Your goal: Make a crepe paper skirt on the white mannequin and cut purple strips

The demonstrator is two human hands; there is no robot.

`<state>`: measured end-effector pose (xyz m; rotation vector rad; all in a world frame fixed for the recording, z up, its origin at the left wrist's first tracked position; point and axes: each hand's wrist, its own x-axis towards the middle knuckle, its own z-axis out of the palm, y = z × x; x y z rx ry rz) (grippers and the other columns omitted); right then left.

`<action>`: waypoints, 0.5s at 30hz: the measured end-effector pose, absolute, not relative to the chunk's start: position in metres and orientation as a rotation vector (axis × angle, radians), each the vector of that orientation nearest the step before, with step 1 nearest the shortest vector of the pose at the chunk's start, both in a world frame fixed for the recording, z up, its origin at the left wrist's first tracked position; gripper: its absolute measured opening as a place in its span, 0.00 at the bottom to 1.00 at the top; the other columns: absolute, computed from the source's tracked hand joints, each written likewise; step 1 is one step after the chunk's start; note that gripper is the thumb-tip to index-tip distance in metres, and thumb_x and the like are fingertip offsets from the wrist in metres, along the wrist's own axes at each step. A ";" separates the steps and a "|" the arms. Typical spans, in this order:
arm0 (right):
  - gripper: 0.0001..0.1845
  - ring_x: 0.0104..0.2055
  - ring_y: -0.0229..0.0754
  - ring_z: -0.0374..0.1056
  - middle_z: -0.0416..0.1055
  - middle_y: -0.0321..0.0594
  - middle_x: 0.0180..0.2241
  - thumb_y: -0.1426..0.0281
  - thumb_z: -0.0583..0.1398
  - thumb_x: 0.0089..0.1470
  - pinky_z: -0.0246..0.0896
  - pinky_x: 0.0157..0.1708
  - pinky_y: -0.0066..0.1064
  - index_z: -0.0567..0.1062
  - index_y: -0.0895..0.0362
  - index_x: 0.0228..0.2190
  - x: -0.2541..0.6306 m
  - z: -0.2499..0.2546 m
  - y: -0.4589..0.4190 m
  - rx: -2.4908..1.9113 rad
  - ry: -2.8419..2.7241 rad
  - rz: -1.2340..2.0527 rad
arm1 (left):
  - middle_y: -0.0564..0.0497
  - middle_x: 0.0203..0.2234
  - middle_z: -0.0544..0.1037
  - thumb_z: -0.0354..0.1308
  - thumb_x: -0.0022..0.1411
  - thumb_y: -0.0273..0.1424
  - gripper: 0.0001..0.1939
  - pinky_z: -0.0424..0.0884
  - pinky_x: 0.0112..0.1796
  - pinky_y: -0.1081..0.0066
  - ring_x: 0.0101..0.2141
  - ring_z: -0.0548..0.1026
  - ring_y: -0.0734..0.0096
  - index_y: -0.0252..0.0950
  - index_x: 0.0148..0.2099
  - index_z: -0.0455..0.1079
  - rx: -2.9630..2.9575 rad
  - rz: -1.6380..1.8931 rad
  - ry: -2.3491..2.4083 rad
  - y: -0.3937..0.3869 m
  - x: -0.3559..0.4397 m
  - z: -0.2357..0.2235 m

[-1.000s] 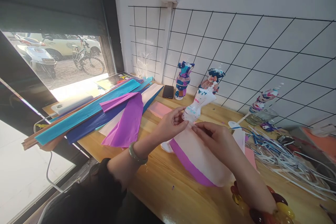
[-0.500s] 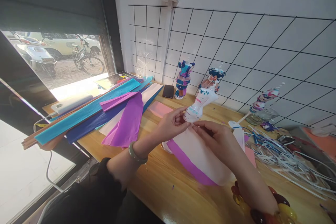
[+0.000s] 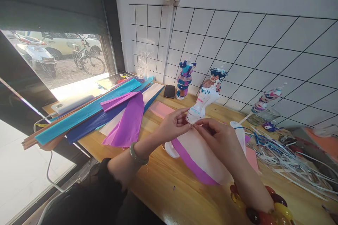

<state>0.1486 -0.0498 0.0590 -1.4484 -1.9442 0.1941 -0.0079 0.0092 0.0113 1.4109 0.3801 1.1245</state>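
A small white dress form (image 3: 202, 107) with smears of teal and pink stands in front of me, tilted to the right. Below its torso hangs a sheet of pale crepe paper (image 3: 203, 149) with a purple edge (image 3: 194, 167). My left hand (image 3: 173, 126) is closed at the torso's lower left edge, thumb and fingers on the paper's top. On the other side my right hand (image 3: 216, 137) pinches the same top edge, its fingertips close to my left thumb. Part of the form's round white base (image 3: 172, 150) shows left of the paper; the stand is hidden.
Folded crepe paper (image 3: 89, 109) in blue, brown and purple (image 3: 132, 123) lies at the left. Behind stand dressed forms (image 3: 184, 81) and a black phone (image 3: 169, 91). Another form (image 3: 266, 100) leans at the right, near tangled white strips (image 3: 282, 158) and a glass jar (image 3: 266, 116).
Both hands have shifted very slightly right with the dress form and paper. More of the round base shows now. The grip of both hands looks about the same.
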 end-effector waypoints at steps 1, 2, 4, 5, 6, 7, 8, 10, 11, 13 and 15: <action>0.08 0.23 0.37 0.64 0.71 0.34 0.23 0.65 0.57 0.53 0.55 0.24 0.28 0.74 0.54 0.32 0.149 0.059 -0.050 -1.459 -1.935 0.196 | 0.44 0.42 0.74 0.60 0.53 0.28 0.27 0.68 0.44 0.70 0.42 0.73 0.69 0.34 0.55 0.61 1.404 1.124 0.380 0.009 -0.008 0.012; 0.07 0.24 0.37 0.64 0.72 0.34 0.23 0.65 0.58 0.53 0.55 0.24 0.28 0.74 0.54 0.31 0.149 0.058 -0.050 -1.468 -1.925 0.205 | 0.44 0.42 0.74 0.61 0.52 0.28 0.27 0.68 0.44 0.70 0.41 0.73 0.70 0.34 0.55 0.61 1.400 1.123 0.382 0.009 -0.008 0.013; 0.07 0.25 0.37 0.65 0.73 0.35 0.25 0.64 0.58 0.53 0.56 0.25 0.28 0.74 0.54 0.31 0.149 0.058 -0.050 -1.481 -1.901 0.236 | 0.45 0.40 0.74 0.61 0.52 0.28 0.27 0.68 0.43 0.71 0.39 0.73 0.71 0.34 0.55 0.61 1.394 1.123 0.388 0.008 -0.008 0.014; 0.07 0.26 0.37 0.66 0.73 0.35 0.26 0.64 0.57 0.53 0.57 0.26 0.28 0.73 0.54 0.31 0.149 0.058 -0.050 -1.484 -1.892 0.252 | 0.46 0.39 0.74 0.61 0.52 0.28 0.27 0.68 0.42 0.71 0.38 0.73 0.72 0.34 0.55 0.61 1.389 1.127 0.393 0.008 -0.008 0.014; 0.07 0.27 0.37 0.66 0.73 0.35 0.26 0.64 0.57 0.54 0.57 0.26 0.28 0.73 0.54 0.31 0.149 0.058 -0.050 -1.484 -1.888 0.266 | 0.46 0.38 0.74 0.61 0.52 0.28 0.27 0.68 0.42 0.71 0.38 0.73 0.72 0.34 0.55 0.61 1.383 1.130 0.398 0.008 -0.008 0.014; 0.07 0.27 0.37 0.66 0.73 0.35 0.27 0.64 0.57 0.54 0.57 0.27 0.28 0.73 0.54 0.31 0.149 0.058 -0.050 -1.481 -1.885 0.277 | 0.46 0.38 0.74 0.62 0.51 0.27 0.28 0.68 0.41 0.70 0.37 0.73 0.72 0.34 0.55 0.61 1.375 1.133 0.401 0.008 -0.008 0.014; 0.08 0.27 0.37 0.66 0.73 0.35 0.27 0.64 0.57 0.54 0.57 0.27 0.28 0.73 0.54 0.31 0.149 0.058 -0.050 -1.478 -1.885 0.284 | 0.46 0.37 0.74 0.62 0.51 0.27 0.28 0.68 0.41 0.70 0.37 0.73 0.72 0.34 0.54 0.61 1.367 1.135 0.403 0.008 -0.008 0.014; 0.08 0.27 0.37 0.66 0.73 0.35 0.27 0.64 0.57 0.54 0.56 0.26 0.28 0.73 0.54 0.30 0.150 0.058 -0.050 -1.471 -1.885 0.296 | 0.46 0.37 0.74 0.62 0.51 0.27 0.27 0.68 0.42 0.69 0.37 0.73 0.72 0.34 0.54 0.61 1.356 1.137 0.400 0.008 -0.009 0.014; 0.08 0.27 0.37 0.66 0.73 0.35 0.27 0.64 0.57 0.54 0.56 0.27 0.28 0.73 0.54 0.30 0.150 0.058 -0.050 -1.466 -1.885 0.305 | 0.46 0.38 0.74 0.62 0.50 0.28 0.27 0.68 0.42 0.69 0.38 0.73 0.72 0.34 0.54 0.61 1.354 1.138 0.398 0.008 -0.009 0.014; 0.07 0.28 0.37 0.66 0.73 0.35 0.28 0.64 0.57 0.55 0.57 0.28 0.28 0.72 0.54 0.30 0.150 0.059 -0.050 -1.458 -1.880 0.324 | 0.47 0.38 0.74 0.63 0.50 0.28 0.27 0.68 0.42 0.69 0.38 0.73 0.72 0.35 0.53 0.61 1.360 1.141 0.392 0.008 -0.009 0.013; 0.07 0.29 0.37 0.66 0.73 0.35 0.28 0.64 0.56 0.55 0.57 0.28 0.28 0.72 0.54 0.31 0.150 0.059 -0.050 -1.455 -1.879 0.340 | 0.48 0.37 0.74 0.63 0.50 0.29 0.27 0.68 0.41 0.69 0.38 0.73 0.72 0.35 0.53 0.61 1.366 1.143 0.385 0.008 -0.009 0.013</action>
